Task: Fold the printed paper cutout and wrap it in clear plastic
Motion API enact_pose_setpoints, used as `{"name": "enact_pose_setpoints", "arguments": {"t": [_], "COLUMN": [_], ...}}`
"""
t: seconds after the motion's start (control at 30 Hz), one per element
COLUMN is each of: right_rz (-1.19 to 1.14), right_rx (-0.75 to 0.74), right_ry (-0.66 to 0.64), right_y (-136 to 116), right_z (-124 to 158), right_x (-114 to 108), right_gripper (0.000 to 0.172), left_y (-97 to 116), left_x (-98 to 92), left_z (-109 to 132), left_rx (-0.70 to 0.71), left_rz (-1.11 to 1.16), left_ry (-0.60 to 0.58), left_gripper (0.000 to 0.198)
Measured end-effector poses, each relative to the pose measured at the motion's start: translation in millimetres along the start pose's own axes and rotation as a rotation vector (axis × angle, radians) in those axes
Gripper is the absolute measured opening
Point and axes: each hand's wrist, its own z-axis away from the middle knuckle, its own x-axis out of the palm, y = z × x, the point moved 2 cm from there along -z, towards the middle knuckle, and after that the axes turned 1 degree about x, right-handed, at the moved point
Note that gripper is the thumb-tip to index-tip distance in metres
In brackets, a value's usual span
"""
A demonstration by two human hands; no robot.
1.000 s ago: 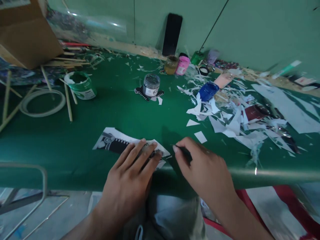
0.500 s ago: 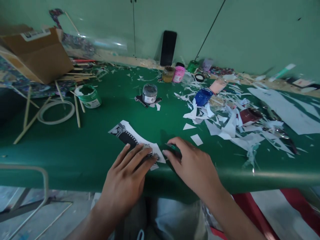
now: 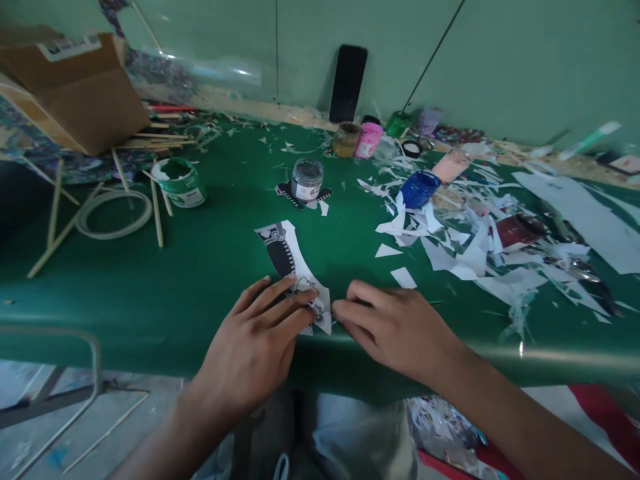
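Green wall (image 3: 530,73) at the back, then the table (image 3: 220,280), green-topped, w/ the person working at its near edge; box (image 3: 100,93) off to the far left. From where I stand the L hand (image 3: 260,333) is open, fingers spread a bit & laid flat on the print (image 3: 299,261), pressing, not gripping. The R hand (image 3: 400,327) is curled into a pinch just beside the print's R edge; can't tell what, if anything, is in it, b/c the knuckles hide it. The print lies flat near the table's front edge, btwn the two hands, its lower end partly under the L fingers, top end pointing away. Step in hand, I'd say, is close work along that R edge, prob. trimming, going by the white margin left there. Next move prob. calls for firm L pressure so the paper can't slide, L fingertips tucked clear of the edge, & a light, steady R hand. Beyond: tub (image 3: 179,183) to the left, jar (image 3: 307,180) on a dark cutout (image 3: 286,195), white scraps (image 3: 465,257) heaped right, & a thin green sliver (image 3: 436,303) just past the R knuckles.
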Motion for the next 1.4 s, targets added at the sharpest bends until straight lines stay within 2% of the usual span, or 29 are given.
{"name": "enact_pose_setpoints", "arguments": {"t": [0.2, 0.5, 0.57, 0.63, 0.77, 0.9, 1.03, 1.2, 1.4], "right_rz": [0.041, 0.164, 0.148, 0.084, 0.007, 0.009, 0.032, 0.133, -0.010], "right_rx": [0.004, -0.015, 0.011, 0.031, -0.013, -0.011, 0.051, 0.333, 0.308], "right_ry": [-0.007, -0.192, -0.160, -0.076, 0.038, 0.119, 0.136, 0.153, 0.086], "right_y": [-2.9, -3.4, -3.0, -5.1, -15.9, -24.9, -20.8, -2.1, -6.6], "right_z": [0.0, -0.9, 1.0, 5.2, 18.2, 28.3, 31.2, 25.4, 11.4], "right_x": [0.8, -15.8, -17.6, -15.8, -3.3, 4.3, -0.2, -12.5, -9.1], "right_gripper": [0.017, 0.017, 0.019, 0.022, 0.028, 0.020, 0.016, 0.018, 0.020], "left_y": [-0.2, 0.6, 1.2, 1.7, 1.8, 2.5, 2.5, 2.3, 19.4], "left_x": [1.3, 0.7, 1.3, 2.0, 3.1, 3.3, 4.6, 5.5, 5.3], "left_z": [1.6, 1.3, 1.7, 2.2, 2.8, 2.9, 4.6, 7.5, 5.3], "left_rx": [-0.008, -0.008, -0.020, -0.028, -0.018, -0.018, -0.018, 0.019, -0.098], "left_rz": [0.002, 0.005, 0.001, -0.004, -0.012, -0.024, -0.044, -0.095, -0.145], "left_ry": [0.008, 0.014, 0.018, 0.033, 0.053, 0.062, 0.092, 0.139, 0.157], "left_gripper": [0.037, 0.034, 0.033, 0.034, 0.034, 0.031, 0.028, 0.028, 0.027]}}
